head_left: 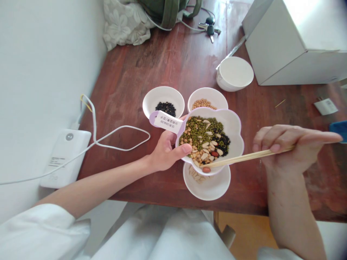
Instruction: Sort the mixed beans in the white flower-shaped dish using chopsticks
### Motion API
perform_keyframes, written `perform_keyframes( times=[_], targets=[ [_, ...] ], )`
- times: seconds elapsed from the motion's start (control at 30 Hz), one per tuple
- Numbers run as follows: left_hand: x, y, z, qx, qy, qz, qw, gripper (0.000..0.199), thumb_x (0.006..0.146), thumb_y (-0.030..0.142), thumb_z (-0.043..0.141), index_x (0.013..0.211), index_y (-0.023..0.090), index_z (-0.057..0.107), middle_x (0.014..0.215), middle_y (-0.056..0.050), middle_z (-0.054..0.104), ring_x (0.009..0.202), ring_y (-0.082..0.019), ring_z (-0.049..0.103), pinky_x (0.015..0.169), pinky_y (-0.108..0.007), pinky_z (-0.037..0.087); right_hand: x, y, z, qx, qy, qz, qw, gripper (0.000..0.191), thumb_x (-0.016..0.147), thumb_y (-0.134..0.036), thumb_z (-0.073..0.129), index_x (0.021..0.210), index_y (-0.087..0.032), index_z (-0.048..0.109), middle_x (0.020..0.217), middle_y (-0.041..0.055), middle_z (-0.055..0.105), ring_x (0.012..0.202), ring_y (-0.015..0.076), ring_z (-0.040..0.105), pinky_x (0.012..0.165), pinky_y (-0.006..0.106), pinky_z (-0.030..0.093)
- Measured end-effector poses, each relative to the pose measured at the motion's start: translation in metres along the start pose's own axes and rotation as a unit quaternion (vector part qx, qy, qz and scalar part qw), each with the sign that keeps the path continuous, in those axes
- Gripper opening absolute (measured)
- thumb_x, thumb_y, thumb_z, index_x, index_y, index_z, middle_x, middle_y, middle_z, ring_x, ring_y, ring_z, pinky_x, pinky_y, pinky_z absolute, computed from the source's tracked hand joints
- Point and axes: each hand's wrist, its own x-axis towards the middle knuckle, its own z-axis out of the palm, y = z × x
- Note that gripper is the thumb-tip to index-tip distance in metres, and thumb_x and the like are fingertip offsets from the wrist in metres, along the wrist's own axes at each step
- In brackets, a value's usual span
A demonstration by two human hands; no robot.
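My left hand (168, 150) grips the flower-shaped bowl (236, 139), its thumb over the rim near the labelled handle (168, 122). Mixed green beans, black beans, yellow soybeans, pale seeds and a few red peanuts fill this bowl. My right hand (290, 142) is closed around wooden chopsticks (244, 157), whose tips are inside the bowl beside a red peanut (206, 169) at the near rim. Partly hidden under the held bowl is a white bowl (208, 191) with pale seeds. Behind it stand a bowl of black beans (165, 107) and a bowl of soybeans (204, 104).
A white cup-like bowl (235, 74) stands farther back, near a large white box (282, 47). Keys (210, 29) and a green bag (162, 11) lie at the far edge. At left is a white power bank (66, 155) with a looping cable (127, 126).
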Motion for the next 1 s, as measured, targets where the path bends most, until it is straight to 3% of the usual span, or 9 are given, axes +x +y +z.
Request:
perform_keyframes(
  times=[0.2,0.3,0.4,0.5,0.73,0.9,1.0],
  targets=[
    [0.000,0.000,0.000,0.006,-0.001,-0.007,1.000,0.066,0.084,0.063,0.091,0.130,0.019,0.075,0.111,-0.014,0.085,0.125,-0.038,0.078,0.110,-0.049,0.064,0.007,0.004,-0.005,0.054,-0.039,-0.001,0.998,0.081,0.105,-0.074,0.058,0.042,-0.023,0.061,0.028,-0.0069,0.034,0.015,0.0116,0.030,0.020,0.023,0.038],
    [0.000,-0.001,-0.001,-0.001,-0.011,0.006,1.000,0.061,0.086,0.060,0.089,0.129,0.018,0.076,0.112,-0.014,0.085,0.127,-0.037,0.077,0.110,-0.049,0.063,0.006,0.005,-0.005,0.034,0.000,0.007,0.999,0.081,0.100,-0.078,0.064,0.040,-0.023,0.061,0.030,-0.0053,0.040,0.016,0.0120,0.034,0.021,0.024,0.039],
    [-0.001,-0.002,-0.002,0.003,-0.007,0.005,1.000,0.061,0.086,0.060,0.089,0.129,0.019,0.076,0.113,-0.014,0.085,0.129,-0.038,0.076,0.111,-0.049,0.063,0.000,0.003,0.001,-0.009,0.065,0.033,0.997,0.079,0.100,-0.075,0.066,0.041,-0.023,0.064,0.035,-0.0017,0.051,0.022,0.0145,0.046,0.025,0.026,0.044],
    [-0.001,-0.001,-0.002,0.007,-0.008,0.003,1.000,0.060,0.086,0.060,0.089,0.128,0.019,0.076,0.112,-0.014,0.085,0.129,-0.038,0.076,0.112,-0.050,0.063,-0.006,-0.001,0.007,-0.030,0.082,0.035,0.996,0.075,0.102,-0.071,0.067,0.044,-0.023,0.068,0.039,0.0002,0.057,0.028,0.0177,0.055,0.028,0.029,0.049],
    [0.000,0.000,-0.001,0.005,-0.012,0.011,1.000,0.057,0.089,0.056,0.087,0.131,0.018,0.075,0.111,-0.014,0.085,0.127,-0.037,0.077,0.111,-0.048,0.064,-0.007,-0.002,0.010,-0.011,0.054,0.035,0.998,0.073,0.103,-0.069,0.066,0.046,-0.023,0.071,0.038,0.0008,0.058,0.029,0.0195,0.058,0.028,0.029,0.050],
    [0.000,-0.002,-0.002,-0.004,0.000,-0.003,1.000,0.067,0.082,0.059,0.092,0.132,0.019,0.074,0.114,-0.015,0.085,0.125,-0.038,0.078,0.106,-0.047,0.066,-0.008,-0.002,0.012,-0.034,0.057,0.045,0.997,0.076,0.104,-0.070,0.063,0.045,-0.023,0.069,0.038,0.0007,0.056,0.031,0.0202,0.060,0.030,0.030,0.051],
    [0.000,-0.002,-0.002,-0.007,0.005,-0.006,1.000,0.067,0.080,0.058,0.095,0.130,0.019,0.075,0.115,-0.015,0.085,0.125,-0.038,0.079,0.107,-0.048,0.066,-0.009,0.000,0.008,-0.022,0.037,0.048,0.998,0.080,0.104,-0.073,0.060,0.043,-0.023,0.066,0.035,-0.0004,0.048,0.026,0.0173,0.050,0.028,0.029,0.047]
  ],
)
